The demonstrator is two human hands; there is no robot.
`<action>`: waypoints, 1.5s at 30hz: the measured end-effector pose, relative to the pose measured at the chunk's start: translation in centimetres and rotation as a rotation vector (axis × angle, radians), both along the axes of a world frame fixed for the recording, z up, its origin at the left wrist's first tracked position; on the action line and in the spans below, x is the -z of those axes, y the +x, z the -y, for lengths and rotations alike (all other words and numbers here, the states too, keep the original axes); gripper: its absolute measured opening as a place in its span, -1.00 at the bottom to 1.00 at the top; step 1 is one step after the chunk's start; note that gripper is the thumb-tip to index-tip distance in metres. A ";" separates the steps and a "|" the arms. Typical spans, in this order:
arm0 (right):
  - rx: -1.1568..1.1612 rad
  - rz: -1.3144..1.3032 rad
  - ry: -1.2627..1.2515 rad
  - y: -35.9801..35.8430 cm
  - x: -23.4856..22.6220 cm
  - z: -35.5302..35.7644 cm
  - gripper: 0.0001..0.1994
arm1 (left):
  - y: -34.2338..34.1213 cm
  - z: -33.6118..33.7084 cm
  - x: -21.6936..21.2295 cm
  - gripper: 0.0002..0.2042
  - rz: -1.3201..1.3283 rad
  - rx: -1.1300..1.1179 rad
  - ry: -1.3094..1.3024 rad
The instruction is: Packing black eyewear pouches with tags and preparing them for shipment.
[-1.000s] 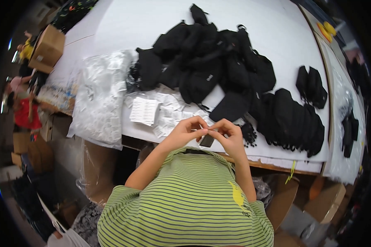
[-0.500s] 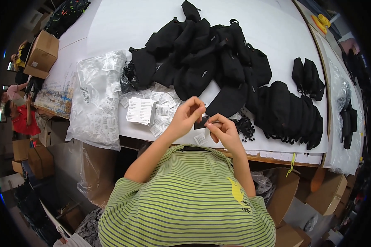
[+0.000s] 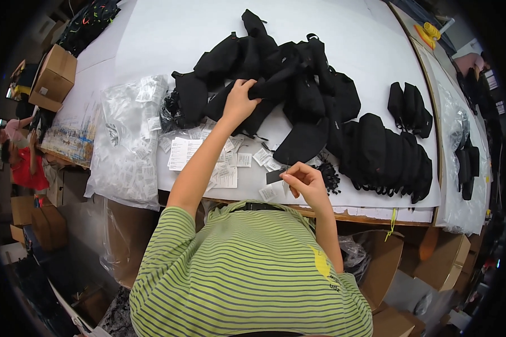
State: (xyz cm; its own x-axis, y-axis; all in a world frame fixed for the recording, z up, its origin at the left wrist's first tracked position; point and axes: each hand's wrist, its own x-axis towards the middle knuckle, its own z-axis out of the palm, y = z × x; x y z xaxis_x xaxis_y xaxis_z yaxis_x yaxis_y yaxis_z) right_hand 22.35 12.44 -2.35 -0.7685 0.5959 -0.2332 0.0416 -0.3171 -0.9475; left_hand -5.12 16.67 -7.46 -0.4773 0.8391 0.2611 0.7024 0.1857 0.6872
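Clear crinkled plastic bags (image 3: 128, 143) heaped far left of both hands. Left hand (image 3: 240, 103), fingers closed, grips a black fabric pouch (image 3: 270, 90) in the loose pile ahead. Right hand (image 3: 303, 181) pinches a small dark hang tag (image 3: 275, 176); stacked black pouches (image 3: 385, 154) lie just right.

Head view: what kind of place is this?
Probably a packing or finishing workshop for bags: a heap of black pouches on a white table, clear plastic bags, paper tags and cardboard boxes.
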 end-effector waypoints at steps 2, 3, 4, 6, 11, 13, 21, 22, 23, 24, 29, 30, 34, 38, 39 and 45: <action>0.024 0.005 0.005 0.7 0.3 -0.1 -0.89 | 0.6 1.5 -2.7 -0.66 -0.021 0.104 0.125; 0.031 0.009 0.006 0.9 0.3 -0.2 -0.89 | 0.8 2.6 -3.8 -0.64 -0.183 0.126 0.191; 0.037 0.014 -0.002 1.0 0.2 -0.4 -0.90 | 0.6 3.5 -4.5 -0.60 -0.265 0.160 0.192; 0.049 0.031 -0.002 1.3 0.1 -0.7 -0.91 | 0.6 5.0 -4.5 -0.56 -0.342 0.193 0.185; 0.055 0.087 0.005 1.4 0.2 -1.0 -0.91 | 2.9 8.9 -2.9 -0.71 0.021 0.516 0.041; 0.060 0.093 0.001 1.1 0.4 -1.0 -0.91 | 3.1 9.2 -1.5 -0.74 0.164 0.482 0.057; -0.007 0.120 0.051 0.1 -0.3 -0.7 -0.89 | 6.4 6.8 0.6 -0.73 -0.149 -0.003 0.137; -0.006 0.110 0.051 0.1 -0.3 -0.7 -0.89 | 6.5 6.5 0.7 -0.77 -0.180 -0.008 0.111; -0.006 0.112 0.053 0.0 -0.4 -0.6 -0.89 | 6.6 6.3 0.7 -0.79 -0.213 -0.014 0.086; 0.001 0.122 0.056 -0.1 -0.3 -0.5 -0.89 | 6.6 6.1 1.0 -0.79 -0.211 -0.015 0.088; 0.122 0.226 0.109 -1.1 -0.6 -0.4 -0.88 | 8.1 7.1 -1.7 -0.92 0.193 0.098 0.211; 0.178 0.238 0.197 -1.4 -0.6 -0.5 -0.88 | 8.1 7.9 -2.4 -0.91 0.263 0.133 0.203; 0.242 0.295 0.441 -3.0 -1.6 -0.4 -0.89 | 9.5 11.7 -6.0 -0.90 0.269 0.112 0.160; 0.190 0.285 0.572 -4.4 -1.5 0.0 -0.90 | 9.7 13.9 -6.4 -0.87 0.433 0.190 0.063; 0.172 0.277 0.591 -4.5 -1.5 0.1 -0.90 | 9.7 14.4 -6.3 -0.87 0.434 0.184 0.057; 0.026 0.270 0.511 -4.2 -1.6 0.4 -0.91 | 9.6 15.9 -5.8 -0.75 0.900 -0.012 -0.051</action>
